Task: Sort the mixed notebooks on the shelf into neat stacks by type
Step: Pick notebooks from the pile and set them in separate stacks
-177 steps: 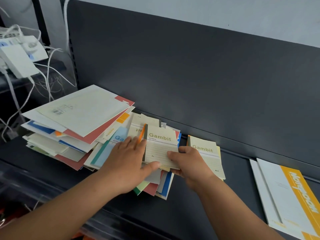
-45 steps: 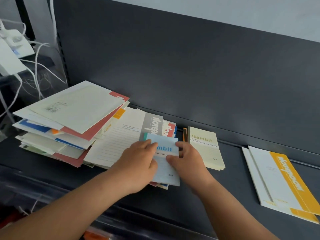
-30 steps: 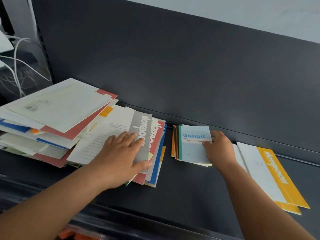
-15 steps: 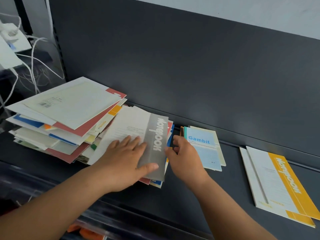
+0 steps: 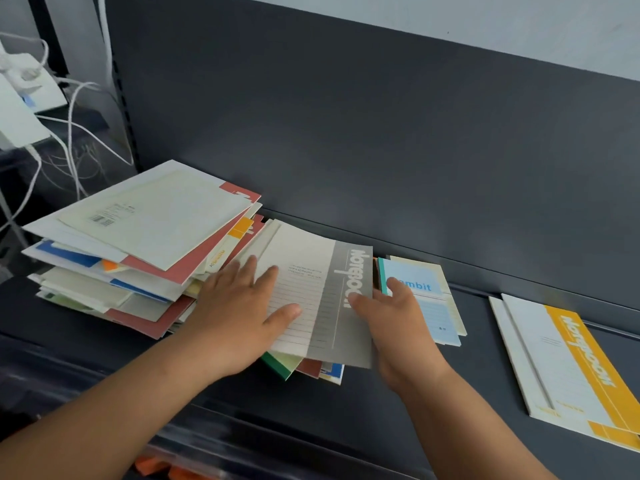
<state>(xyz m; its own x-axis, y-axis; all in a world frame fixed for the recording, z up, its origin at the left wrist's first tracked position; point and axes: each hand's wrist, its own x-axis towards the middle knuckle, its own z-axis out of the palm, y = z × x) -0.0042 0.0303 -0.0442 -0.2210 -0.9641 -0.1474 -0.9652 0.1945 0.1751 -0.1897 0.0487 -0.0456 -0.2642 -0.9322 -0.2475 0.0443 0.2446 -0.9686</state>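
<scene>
left hand (image 5: 235,317) flat on grey notebook (image 5: 322,327) | right hand (image 5: 398,327) pinches its right edge | Gambit stack (image 5: 438,317) just beside

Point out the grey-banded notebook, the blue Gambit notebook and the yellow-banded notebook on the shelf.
grey-banded notebook (image 5: 311,289), head view, on its lined cream cover.
blue Gambit notebook (image 5: 437,318), head view, on its lower blue panel.
yellow-banded notebook (image 5: 588,362), head view, on its yellow band.

Clutter around the dark back panel (image 5: 381,150)
Just left of the panel stands a slotted upright (image 5: 122,98); farther left, white cables (image 5: 71,133) trail from white boxes (image 5: 17,123). A pale wall (image 5: 450,19) shows above the panel, and orange items (image 5: 152,465) lie well below it.
</scene>
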